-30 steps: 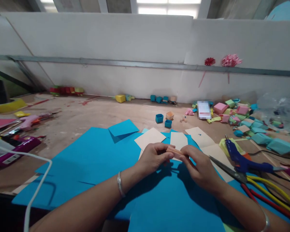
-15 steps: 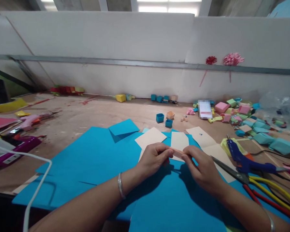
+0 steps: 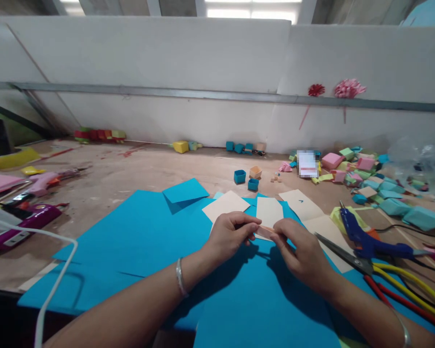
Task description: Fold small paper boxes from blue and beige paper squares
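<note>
A small folded strip of peach paper (image 3: 266, 229) is pinched at both ends, just above the blue sheets. My left hand (image 3: 232, 233) grips its left end between thumb and fingers. At the other end, my right hand (image 3: 300, 244) pinches it the same way. Beneath them lies a large blue paper sheet (image 3: 130, 241). Behind the fingers are a cream paper piece (image 3: 269, 209) and a cream square (image 3: 226, 208). Scissors (image 3: 362, 265) with red and yellow handles rest to the right of my right hand, blades toward it.
A blue glue gun (image 3: 373, 246) lies right, beside a pile of pastel paper boxes (image 3: 395, 207). Small open paper boxes (image 3: 239, 177) stand behind the sheets. At left are a purple device (image 3: 29, 224) and a white cable (image 3: 67, 266). A white wall panel (image 3: 148, 53) closes the back.
My left fingers have shifted slightly on the peach strip, and the strip has turned a little. Both hands otherwise stay in nearly the same place.
</note>
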Demonstrator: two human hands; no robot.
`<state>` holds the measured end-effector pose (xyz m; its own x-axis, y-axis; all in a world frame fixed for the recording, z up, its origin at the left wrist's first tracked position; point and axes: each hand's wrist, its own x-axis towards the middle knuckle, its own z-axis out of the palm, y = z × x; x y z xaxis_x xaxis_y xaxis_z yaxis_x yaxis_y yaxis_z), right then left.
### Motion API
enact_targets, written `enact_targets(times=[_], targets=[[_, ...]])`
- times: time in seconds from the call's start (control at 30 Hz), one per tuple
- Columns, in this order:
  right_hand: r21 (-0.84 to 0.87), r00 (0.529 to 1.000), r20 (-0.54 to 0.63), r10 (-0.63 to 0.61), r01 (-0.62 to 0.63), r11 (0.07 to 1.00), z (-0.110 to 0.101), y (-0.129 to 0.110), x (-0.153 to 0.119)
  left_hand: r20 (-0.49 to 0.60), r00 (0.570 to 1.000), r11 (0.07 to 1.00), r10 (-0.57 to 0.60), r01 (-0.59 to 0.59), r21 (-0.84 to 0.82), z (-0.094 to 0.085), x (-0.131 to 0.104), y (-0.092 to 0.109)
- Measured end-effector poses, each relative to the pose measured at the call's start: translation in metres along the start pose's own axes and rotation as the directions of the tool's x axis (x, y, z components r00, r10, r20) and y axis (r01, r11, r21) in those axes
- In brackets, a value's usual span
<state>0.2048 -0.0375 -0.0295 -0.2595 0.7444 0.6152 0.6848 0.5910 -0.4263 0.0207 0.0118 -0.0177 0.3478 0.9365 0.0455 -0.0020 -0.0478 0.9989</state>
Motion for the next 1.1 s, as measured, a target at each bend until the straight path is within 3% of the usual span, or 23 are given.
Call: enact_targets(times=[0.23,0.4,0.53,0.97,1.1], targets=[[0.129,0.964,-0.014,0.264,-0.26,0.957,-0.002,-0.004,0.0,-0.067,0.995,0.997,0.069,-0.071,-0.021,0.001,-0.001,0.001],[0.219,0.927,0.106,0.359,-0.374,0.901,-0.003,0.0,0.002,-0.096,0.99,0.993,0.099,-0.104,-0.047,0.003,-0.003,0.006],[0.273,0.915,0.12,0.385,-0.403,0.874,-0.003,0.003,0.003,-0.093,0.99,0.994,0.103,-0.105,-0.023,0.002,-0.003,0.006],[0.247,0.937,0.013,0.348,-0.34,0.907,-0.003,-0.001,0.004,-0.093,0.992,0.995,0.09,-0.093,-0.024,0.003,-0.006,0.009],[0.317,0.917,0.043,0.397,-0.389,0.865,-0.003,0.0,0.005,-0.096,0.991,0.995,0.094,-0.095,-0.002,0.002,-0.005,0.009]])
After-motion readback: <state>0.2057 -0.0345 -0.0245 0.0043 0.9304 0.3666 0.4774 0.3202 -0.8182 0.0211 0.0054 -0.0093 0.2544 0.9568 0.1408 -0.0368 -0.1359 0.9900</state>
